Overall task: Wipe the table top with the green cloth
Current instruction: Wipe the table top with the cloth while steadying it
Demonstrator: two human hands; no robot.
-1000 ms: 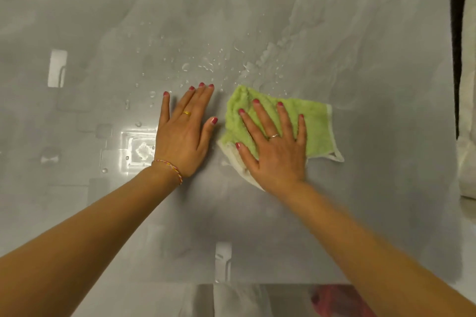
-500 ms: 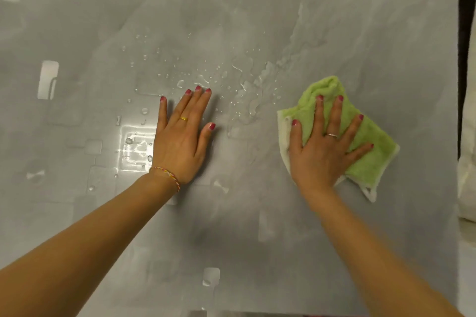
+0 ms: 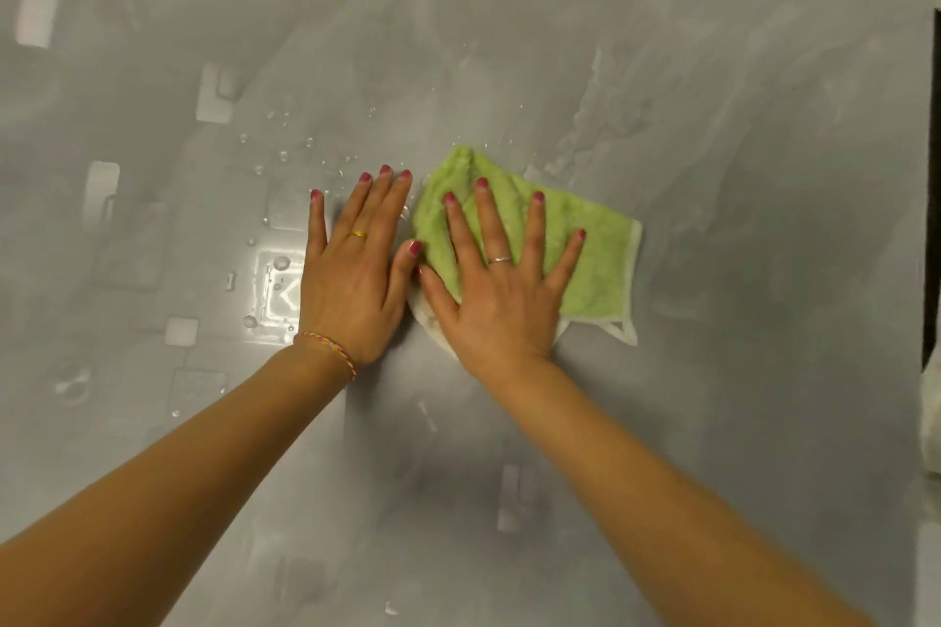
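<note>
The grey table top [image 3: 738, 270] is filling nearly the whole view, glossy and reflecting lights. The green cloth [image 3: 596, 265] is lying flat near its middle, well apart from its right edge. The right hand [image 3: 501, 290] is pressing down on the cloth with fingers straight and spread. The left hand [image 3: 351, 280] is resting flat on the bare surface just beside it, fingers straight; the thumbs look to be touching. Water droplets [image 3: 282, 155] are sitting beyond the left fingertips.
</note>
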